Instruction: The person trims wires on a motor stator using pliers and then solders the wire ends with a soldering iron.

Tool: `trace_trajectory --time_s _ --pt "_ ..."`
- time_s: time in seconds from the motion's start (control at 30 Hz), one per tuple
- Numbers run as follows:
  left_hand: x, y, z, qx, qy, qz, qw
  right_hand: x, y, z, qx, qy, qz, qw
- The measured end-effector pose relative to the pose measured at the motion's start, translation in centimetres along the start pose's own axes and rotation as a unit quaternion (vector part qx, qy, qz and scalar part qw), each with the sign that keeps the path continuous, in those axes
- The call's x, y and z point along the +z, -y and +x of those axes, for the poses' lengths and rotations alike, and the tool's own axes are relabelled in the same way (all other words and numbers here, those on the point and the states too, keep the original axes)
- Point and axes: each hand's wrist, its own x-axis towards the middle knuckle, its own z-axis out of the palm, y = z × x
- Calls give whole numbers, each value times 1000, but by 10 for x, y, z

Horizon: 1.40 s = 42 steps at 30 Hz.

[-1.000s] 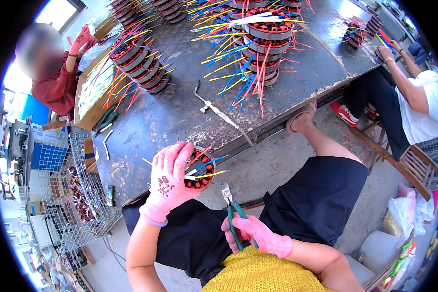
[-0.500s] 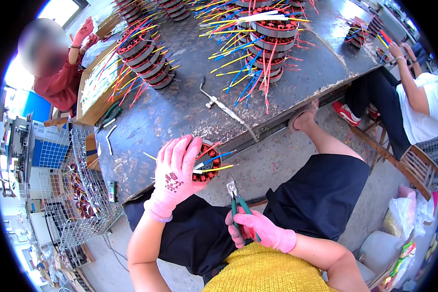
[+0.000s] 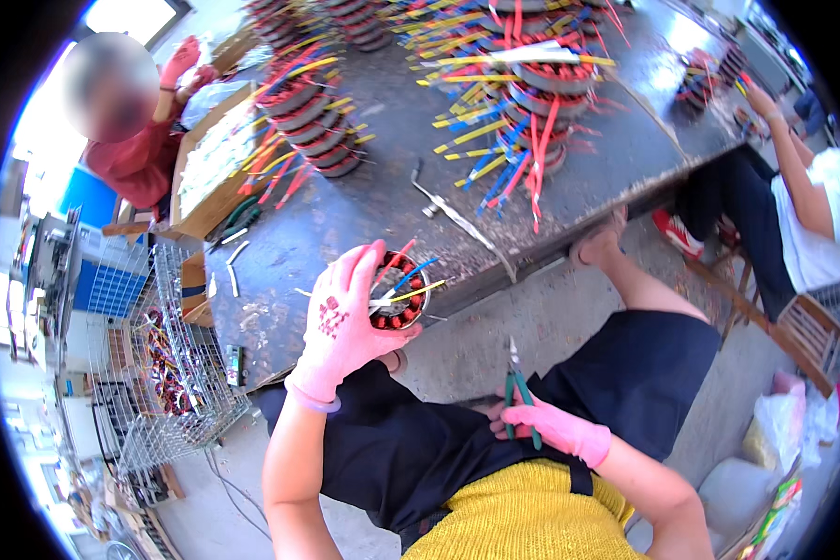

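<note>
My left hand point(image 3: 341, 308), in a pink glove, grips a ring-shaped motor stator point(image 3: 418, 303) near the table's front corner. Red-brown windings line the ring, and red, blue and yellow leads stick out to its right, with a white sleeve among them. Lower and to the right, over my lap, my right hand point(image 3: 555, 425), also gloved, is closed around green-handled pliers point(image 3: 516, 387). Their metal jaws point up, apart from the stator and its leads.
Stacked stators with coloured leads stand on the dark table point(image 3: 373, 205), in a left stack point(image 3: 322, 140) and a larger stack point(image 3: 551, 103). A thin metal torch point(image 3: 457, 219) lies nearer. A carton point(image 3: 217, 168) and wire basket point(image 3: 182, 345) are left. Two people sit nearby.
My right hand has drawn the pliers right and away from the stator's leads. The stator stays in my left hand, turned slightly. The whole view has shifted a little.
</note>
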Motion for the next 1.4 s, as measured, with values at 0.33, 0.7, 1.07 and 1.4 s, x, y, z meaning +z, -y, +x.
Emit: trace_trajectory --time_s 0.33,0.7,1.07,1.4 --pt "-5 66 20 57 -8 62 996 90 86 -23 -212 113 -205 949" --pt "-61 -25 -109 -192 -108 -100 970 188 113 50 -226 258 -209 916" --pt "-101 107 -182 -386 -337 0 859 284 144 233 -409 -2 -776 480" --pt "-95 157 -169 -388 -316 7 865 309 155 367 -380 -156 -867 281"
